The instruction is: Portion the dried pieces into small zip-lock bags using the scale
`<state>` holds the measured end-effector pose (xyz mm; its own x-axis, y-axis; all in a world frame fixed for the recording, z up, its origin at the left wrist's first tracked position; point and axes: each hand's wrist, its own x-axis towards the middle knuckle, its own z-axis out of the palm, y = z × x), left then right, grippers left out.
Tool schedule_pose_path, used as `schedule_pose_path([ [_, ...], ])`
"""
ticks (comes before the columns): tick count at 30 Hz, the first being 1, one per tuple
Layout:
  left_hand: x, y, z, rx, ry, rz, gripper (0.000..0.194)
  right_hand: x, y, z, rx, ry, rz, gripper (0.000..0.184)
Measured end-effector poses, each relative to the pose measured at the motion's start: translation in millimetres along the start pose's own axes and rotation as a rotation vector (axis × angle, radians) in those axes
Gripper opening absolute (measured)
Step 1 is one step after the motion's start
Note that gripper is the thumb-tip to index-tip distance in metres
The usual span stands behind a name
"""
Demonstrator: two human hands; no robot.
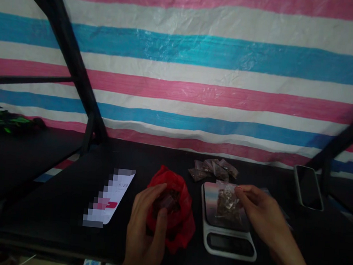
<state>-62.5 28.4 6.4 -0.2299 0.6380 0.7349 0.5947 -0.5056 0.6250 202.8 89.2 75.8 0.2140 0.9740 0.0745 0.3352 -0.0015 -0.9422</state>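
Observation:
A red plastic bag (pixel 184 215) stands with its mouth spread, showing dark brown contents and a small piece of clear plastic inside. Around its left rim is my left hand (pixel 146 224), fingers and thumb curled over the edge. To the right lies a white digital kitchen scale (pixel 205 228) with a dark display. A small clear zip bag (pixel 227 205) partly filled with brown dried bits rests on or just over the scale's plate; I cannot tell which. My right hand (pixel 257 212) pinches this bag by its upper right corner. Behind the scale lie several similar filled bags (pixel 215 169).
A phone with a lit screen (pixel 112 197) lies left of the red bag. Another phone (pixel 309 187) leans near the right-hand post. Black metal posts (pixel 74 57) flank the black table (pixel 121 156). A striped plastic sheet (pixel 198 93) hangs behind; a black-green toy car (pixel 7 122) is far left.

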Motion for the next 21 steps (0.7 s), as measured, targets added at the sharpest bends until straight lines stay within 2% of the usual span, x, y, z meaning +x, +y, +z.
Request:
schedule_pose_path([
  [4, -1.0, -4.0, 0.6, 0.074, 0.085, 0.075, 0.032, 11.1, 25.3, -4.5, -0.214, 0.086, 0.044, 0.035],
  [8, -0.5, -3.2, 3.7, 0.170, 0.105, 0.163, 0.027, 15.1, 34.7, -4.3, -0.396, 0.185, 0.031, 0.045],
  [12, -0.7, 3.0, 6.3, 0.245, 0.077, 0.261, 0.024, 17.5, 41.4, -12.0, -0.416, 0.197, 0.053, 0.051],
  [16, -4.2, 3.4, 6.4, 0.234, 0.104, 0.264, 0.025, 18.3, 48.7, -17.6, -0.399, 0.223, 0.045, 0.053],
  [21, -5.1, -4.0, 2.8, 0.262, 0.115, 0.306, 0.024, 17.1, 51.7, -18.1, -0.356, 0.327, 0.048, 0.055],
])
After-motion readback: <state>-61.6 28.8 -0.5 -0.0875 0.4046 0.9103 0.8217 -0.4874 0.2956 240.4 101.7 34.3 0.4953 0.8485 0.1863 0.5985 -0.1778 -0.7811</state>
